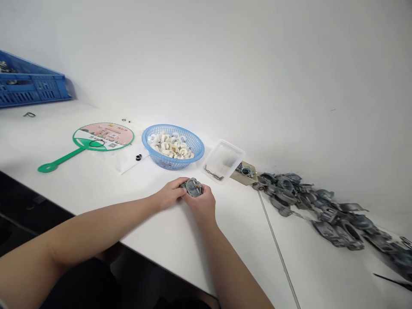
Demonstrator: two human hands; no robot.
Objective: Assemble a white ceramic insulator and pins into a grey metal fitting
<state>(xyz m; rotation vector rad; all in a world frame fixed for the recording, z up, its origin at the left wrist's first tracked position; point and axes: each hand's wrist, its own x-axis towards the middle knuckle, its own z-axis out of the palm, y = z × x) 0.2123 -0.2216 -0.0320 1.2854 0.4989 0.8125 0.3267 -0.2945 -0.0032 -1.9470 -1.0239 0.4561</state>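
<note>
Although the round fan (104, 132) with the green handle carries printing, the lines are too small to read from where I stand; a square code (112, 145) sits at its lower right, and a dark loop (97, 143) lies on it. Left hand (171, 194): thumb and fingers bent in on the left side of a grey metal part (194, 187). Right hand (205, 207): thumb along the right side, fingers bent under and mostly hidden, exact spread can't tell. Both grip the part, which is over the worktop (251, 227), round rim facing up, brass-coloured bit inside; can't tell if it touches the surface. Just beyond: blue basket (170, 163) of whitish pieces (172, 145). Right of that, clear box (225, 156) with metal pins (213, 173), then tan box (243, 179). Farther right, blurred heap of grey castings (322, 210). Blue crate (48, 89) far left.
</note>
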